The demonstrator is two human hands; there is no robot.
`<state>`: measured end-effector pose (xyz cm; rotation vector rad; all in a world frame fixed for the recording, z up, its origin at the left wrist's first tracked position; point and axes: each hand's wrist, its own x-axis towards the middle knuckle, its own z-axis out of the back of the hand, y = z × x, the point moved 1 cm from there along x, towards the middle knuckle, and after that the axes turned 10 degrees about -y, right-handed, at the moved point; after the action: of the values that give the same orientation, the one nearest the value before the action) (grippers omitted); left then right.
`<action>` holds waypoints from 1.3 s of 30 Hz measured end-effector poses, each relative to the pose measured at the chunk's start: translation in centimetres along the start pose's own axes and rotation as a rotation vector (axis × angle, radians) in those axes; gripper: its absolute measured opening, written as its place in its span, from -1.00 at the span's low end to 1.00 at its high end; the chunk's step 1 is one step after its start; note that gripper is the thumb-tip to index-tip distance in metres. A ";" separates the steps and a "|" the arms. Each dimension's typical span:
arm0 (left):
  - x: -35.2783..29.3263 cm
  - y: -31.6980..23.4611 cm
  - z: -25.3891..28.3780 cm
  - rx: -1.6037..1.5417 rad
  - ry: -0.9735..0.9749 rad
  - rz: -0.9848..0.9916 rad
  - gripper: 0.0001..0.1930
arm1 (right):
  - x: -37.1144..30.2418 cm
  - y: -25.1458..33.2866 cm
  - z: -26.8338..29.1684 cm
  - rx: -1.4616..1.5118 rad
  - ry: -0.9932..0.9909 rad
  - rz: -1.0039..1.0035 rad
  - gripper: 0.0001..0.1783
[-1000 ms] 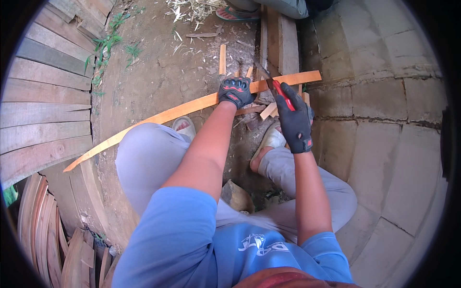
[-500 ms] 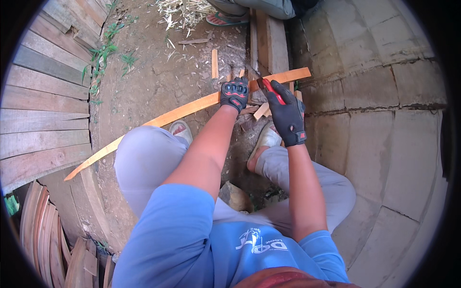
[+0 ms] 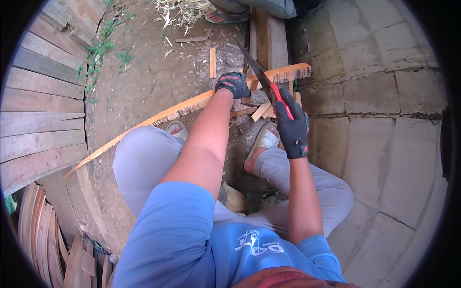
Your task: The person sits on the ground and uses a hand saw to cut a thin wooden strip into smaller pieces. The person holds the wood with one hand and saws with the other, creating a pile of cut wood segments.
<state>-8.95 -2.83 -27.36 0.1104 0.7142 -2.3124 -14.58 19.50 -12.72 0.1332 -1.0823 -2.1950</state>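
Tan plank (image 3: 194, 103), edge streaked dark; left hand (image 3: 232, 85) clamps it, right hand (image 3: 294, 128) clamps saw (image 3: 260, 76)

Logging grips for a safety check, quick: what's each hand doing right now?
Left hand: closed, holding the long wooden strip.
Right hand: closed, holding the red-handled saw.

there are two gloved hands (image 3: 232, 85) (image 3: 293, 129), one saw (image 3: 262, 78) and one long orange plank (image 3: 192, 104).
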 end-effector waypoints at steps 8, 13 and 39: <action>-0.6 -0.4 0.8 -0.008 0.002 0.039 -0.28 | -6.8 5.4 8.9 -0.310 0.159 0.028 -0.53; -0.6 -0.5 0.3 0.055 -0.039 0.015 -0.33 | -7.9 6.7 11.4 -0.320 0.150 0.077 -0.54; -1.5 -1.2 -2.7 0.151 -0.392 -0.033 -0.59 | -3.1 7.5 12.2 -0.202 0.036 -0.029 -0.57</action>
<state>-8.92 0.20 -28.65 -0.2817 0.3449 -2.3204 -12.73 26.39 0.11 0.0990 -0.8378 -2.3039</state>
